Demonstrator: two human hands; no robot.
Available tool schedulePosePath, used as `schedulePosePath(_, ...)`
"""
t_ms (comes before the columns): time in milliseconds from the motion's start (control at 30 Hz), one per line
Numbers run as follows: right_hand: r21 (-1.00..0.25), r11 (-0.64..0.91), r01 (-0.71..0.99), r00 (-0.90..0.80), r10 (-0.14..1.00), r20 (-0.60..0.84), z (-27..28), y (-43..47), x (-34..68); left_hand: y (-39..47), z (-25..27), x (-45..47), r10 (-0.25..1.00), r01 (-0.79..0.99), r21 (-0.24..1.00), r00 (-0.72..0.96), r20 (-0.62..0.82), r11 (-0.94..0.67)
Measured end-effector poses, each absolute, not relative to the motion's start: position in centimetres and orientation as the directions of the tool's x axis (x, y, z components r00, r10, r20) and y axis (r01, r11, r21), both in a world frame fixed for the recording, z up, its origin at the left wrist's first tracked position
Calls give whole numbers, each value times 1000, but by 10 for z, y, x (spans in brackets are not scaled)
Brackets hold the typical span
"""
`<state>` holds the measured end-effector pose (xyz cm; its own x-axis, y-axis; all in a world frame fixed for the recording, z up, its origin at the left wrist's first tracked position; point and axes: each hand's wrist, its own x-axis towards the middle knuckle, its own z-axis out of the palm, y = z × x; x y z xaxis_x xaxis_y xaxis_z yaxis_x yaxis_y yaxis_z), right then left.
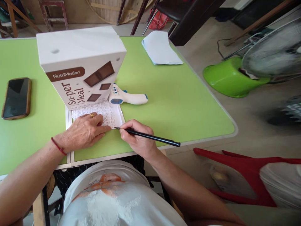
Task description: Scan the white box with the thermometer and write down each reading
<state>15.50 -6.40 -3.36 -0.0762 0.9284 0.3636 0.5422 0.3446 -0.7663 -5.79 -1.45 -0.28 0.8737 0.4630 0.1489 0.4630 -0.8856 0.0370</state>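
Note:
My right hand (139,138) grips a black pen (152,137), its tip touching the lower right edge of a sheet of paper (110,114) covered in rows of small handwriting. Flat on the lower left of that sheet rests my left hand (86,130), fingers stretched out, the index fingertip close to the pen tip. A white box (82,75) marked NutriMotion stands upright just beyond the paper and hides its far part. Beside the box's right corner lies a white and blue infrared thermometer (131,98).
On the green table (178,103), a phone (17,98) lies at the left and folded white paper (161,48) at the far right. Past the right edge are a green stool (225,77), a fan (275,50) and a red chair (254,171).

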Motion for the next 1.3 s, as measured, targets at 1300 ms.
schedulePosePath(1300, -799, 317, 511, -21, 934, 357, -35, -65, 157, -14, -3, -57, 457, 453, 60, 874, 168, -889)
